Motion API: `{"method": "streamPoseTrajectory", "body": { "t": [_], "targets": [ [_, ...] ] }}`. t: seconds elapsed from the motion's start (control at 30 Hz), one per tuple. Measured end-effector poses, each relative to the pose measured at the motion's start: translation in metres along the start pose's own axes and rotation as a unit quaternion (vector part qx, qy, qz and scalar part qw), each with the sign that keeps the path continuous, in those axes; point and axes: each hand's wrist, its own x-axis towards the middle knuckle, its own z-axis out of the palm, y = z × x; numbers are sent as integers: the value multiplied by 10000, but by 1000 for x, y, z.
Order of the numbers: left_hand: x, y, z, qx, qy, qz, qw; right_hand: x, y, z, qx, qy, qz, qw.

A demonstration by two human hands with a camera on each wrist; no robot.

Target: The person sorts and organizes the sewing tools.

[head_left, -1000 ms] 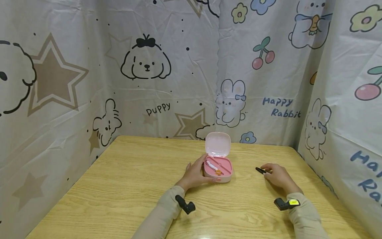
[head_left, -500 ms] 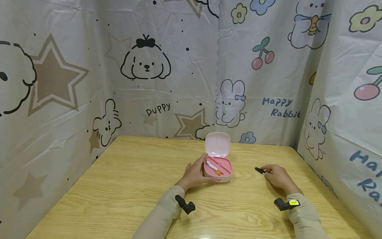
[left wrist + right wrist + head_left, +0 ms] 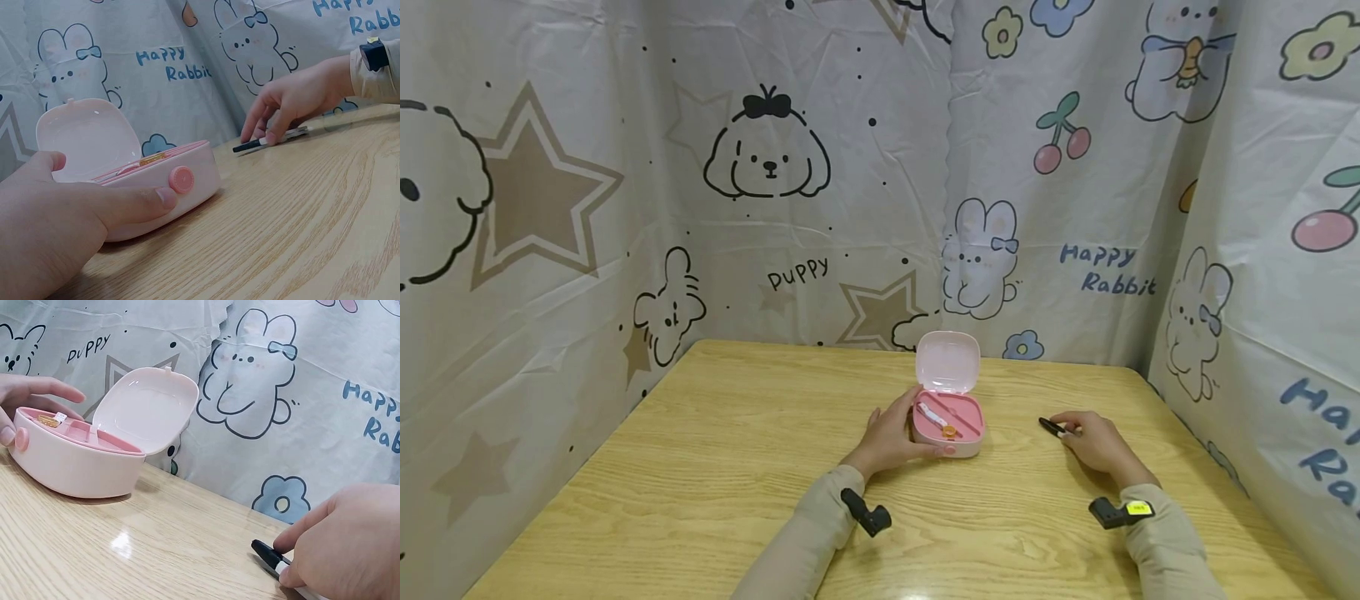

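Observation:
A small pale pink box [image 3: 966, 448] stands on the table with its lid [image 3: 948, 362] raised at the back. My left hand [image 3: 891, 437] grips the box's left side, the thumb along the front beside a round pink button [image 3: 182, 179]. In the box's darker pink tray [image 3: 972, 407] lie a white strip [image 3: 931, 414] and an orange piece [image 3: 949, 432]. To the right of the box, my right hand [image 3: 1099, 442] pinches a marker pen [image 3: 270, 555] between thumb and fingers. The marker has a black cap and a white barrel, and lies low over the tabletop, cap pointing left.
The wooden table [image 3: 760, 417] reaches back to a printed cloth [image 3: 865, 167] with cartoon animals, which also hangs at both sides. A small black camera [image 3: 865, 512] sits on the left wrist, another camera [image 3: 1120, 512] with a yellow label on the right.
The marker's cap end has shifted slightly left in my right hand. My left hand and the box hold still.

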Motion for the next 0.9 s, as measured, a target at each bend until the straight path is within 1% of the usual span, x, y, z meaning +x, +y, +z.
{"method": "streamPoseTrajectory", "body": {
  "t": [0.13,0.27,0.43,0.67,0.9],
  "targets": [
    [0,0,0,-1,-14,-47,10000,0,-2,-1,16,106,-200,9997],
    [0,0,0,5,-16,-4,10000,1,-4,-2,122,172,-327,9992],
    [0,1,-1,-7,28,107,9999,3,-11,-4,264,159,-323,9990],
    [0,0,-1,-6,4,73,10000,5,-20,-6,262,132,-250,9993],
    [1,-2,2,-165,41,142,9998,9,-30,-6,276,210,-274,9990]
  ]
}}
